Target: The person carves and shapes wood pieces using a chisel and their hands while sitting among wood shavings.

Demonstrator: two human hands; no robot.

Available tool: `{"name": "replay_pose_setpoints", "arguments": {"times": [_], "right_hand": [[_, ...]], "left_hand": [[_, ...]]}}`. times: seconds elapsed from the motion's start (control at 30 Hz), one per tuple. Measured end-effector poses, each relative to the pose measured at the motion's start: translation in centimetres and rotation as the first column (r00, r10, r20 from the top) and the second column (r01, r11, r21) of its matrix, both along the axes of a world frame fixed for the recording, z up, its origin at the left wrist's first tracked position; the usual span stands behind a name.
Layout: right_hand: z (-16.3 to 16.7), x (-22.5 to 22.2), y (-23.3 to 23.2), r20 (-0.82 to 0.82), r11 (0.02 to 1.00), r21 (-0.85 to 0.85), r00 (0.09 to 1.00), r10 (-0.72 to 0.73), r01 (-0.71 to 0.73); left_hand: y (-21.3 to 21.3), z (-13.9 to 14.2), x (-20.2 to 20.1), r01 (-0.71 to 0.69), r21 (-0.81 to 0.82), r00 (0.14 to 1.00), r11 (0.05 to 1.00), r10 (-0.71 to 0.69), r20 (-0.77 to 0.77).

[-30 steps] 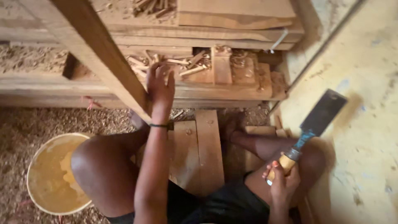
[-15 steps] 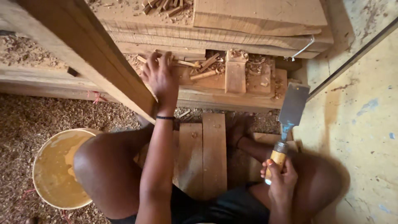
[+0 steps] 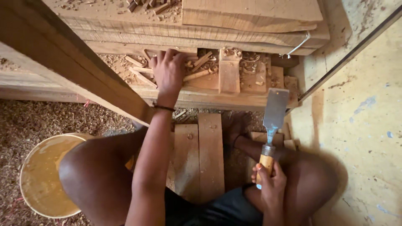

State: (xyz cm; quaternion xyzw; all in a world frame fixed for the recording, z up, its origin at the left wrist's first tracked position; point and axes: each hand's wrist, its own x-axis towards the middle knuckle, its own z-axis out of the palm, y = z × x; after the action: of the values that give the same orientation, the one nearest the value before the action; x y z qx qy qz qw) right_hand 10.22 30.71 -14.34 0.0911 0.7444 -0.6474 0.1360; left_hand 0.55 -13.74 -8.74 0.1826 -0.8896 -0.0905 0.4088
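Left hand: the left hand (image 3: 168,71) reaches forward at full arm's length, palm down and fingers spread, resting on a litter of wood offcuts (image 3: 197,69); it looks to be feeling through or gathering them, though which piece the fingertips touch, if any, is hidden under the hand.

Right hand: the right hand (image 3: 268,178) is drawn back near the lap, fingers wrapped firmly round the pale wooden handle of a broad chisel (image 3: 274,113), with the flat blade pointing away from the body toward the work, probably so the edge stays off the legs while the other hand is busy.

Chisel position: its blade tip lies well to the right of the left hand and short of the workpiece, apart from any wood.

Carved block: a small upright carved block (image 3: 229,71) stands just right of the left hand, among curled shavings, on a low plank (image 3: 217,98) that serves as the bench.

Stacked boards: thick boards (image 3: 251,21) are piled beyond the left hand's fingertips.

Slanted beam: a dark beam (image 3: 75,71) crosses to the left of the left forearm.

Seat: two short planks (image 3: 201,155) lie between the knees, below the left wrist.

Bucket: a round yellowish bucket (image 3: 39,178) sits on the sawdust-covered floor (image 3: 33,121), beside the left knee.

Wall side: a pale yellow surface (image 3: 360,125) lies to the right of the right hand.
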Motion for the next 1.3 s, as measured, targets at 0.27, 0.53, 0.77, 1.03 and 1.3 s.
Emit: {"name": "replay_pose_setpoints", "arguments": {"times": [0.27,0.53,0.77,1.03,1.3], "right_hand": [[0.2,0.3,0.2,-0.014,0.996,0.084,1.0,0.008,-0.007],[1.5,-0.2,-2.1,-0.007,0.997,0.059,0.999,0.053,-0.053],[3.8,-0.9,-3.5,-0.032,0.999,0.022,0.999,0.027,-0.027],[5.7,-1.9,-4.0,-0.011,0.999,0.0,0.999,0.038,-0.038],[7.8,-6.2,-6.1,-0.066,0.984,0.071,0.984,0.168,-0.163]], "left_hand": [[-0.4,0.1,-0.5,0.021,-0.126,0.998,0.992,-0.014,0.058],[-0.8,2.3,-2.0,0.042,-0.208,0.893,0.977,0.057,0.446],[-1.7,2.8,-3.0,0.154,-0.183,0.84,0.971,-0.031,0.542],[-1.7,2.2,-2.9,0.101,0.072,0.81,0.992,-0.124,0.573],[-0.8,0.2,-1.8,0.104,-0.158,0.847,0.982,-0.005,0.531]]}}
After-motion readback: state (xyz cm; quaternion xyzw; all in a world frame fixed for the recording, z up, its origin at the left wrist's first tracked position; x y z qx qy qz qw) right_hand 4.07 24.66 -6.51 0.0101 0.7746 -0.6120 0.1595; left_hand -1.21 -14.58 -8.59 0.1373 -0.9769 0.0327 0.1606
